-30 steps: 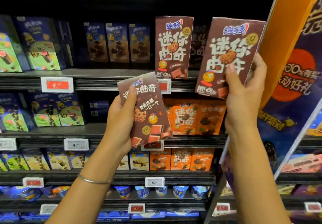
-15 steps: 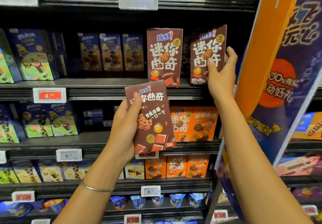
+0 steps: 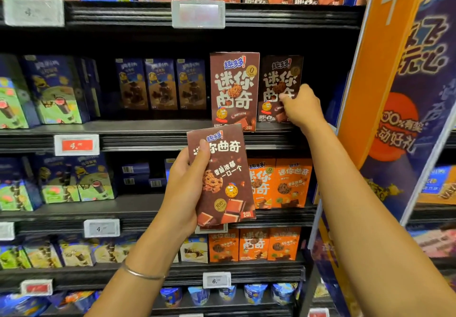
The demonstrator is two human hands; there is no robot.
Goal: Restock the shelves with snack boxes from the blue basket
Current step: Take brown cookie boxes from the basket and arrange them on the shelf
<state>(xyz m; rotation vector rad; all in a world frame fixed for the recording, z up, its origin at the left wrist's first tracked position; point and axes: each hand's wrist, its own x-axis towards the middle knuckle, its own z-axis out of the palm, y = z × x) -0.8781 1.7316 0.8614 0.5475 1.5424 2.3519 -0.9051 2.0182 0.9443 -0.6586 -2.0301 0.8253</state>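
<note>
Black metal store shelving fills the view in tiers, each front edge lined with white price tags.

The right hand reaches onto the tier below the top one. It grips a shadowed brown cardboard snack box by its right edge, with the thumb on the front face and the fingers curled round behind. This box stands upright, set back from the shelf lip. Whether its base rests on the shelf board cannot be told.

Just left of that hand, a brightly lit brown cardboard snack box stands upright at the very front lip, just beside the gripped one. Further left, three dark blue cardboard boxes sit deep on the same tier, with bare shelf board in front of them. Right of the right hand lies a narrow dark gap, closed off by a slanting orange and purple promotional banner.

The left hand is lower and out in front of the shelf edge. It holds a tilted brown cardboard snack box with its top leaning left, thumb across the upper front and fingers wrapped behind. The top edge of this box overlaps the foot of the lit box in this view. A thin silver bangle circles the left wrist. Right of the left hand, orange cardboard snack boxes stand side by side near the lip of the next tier down.
</note>
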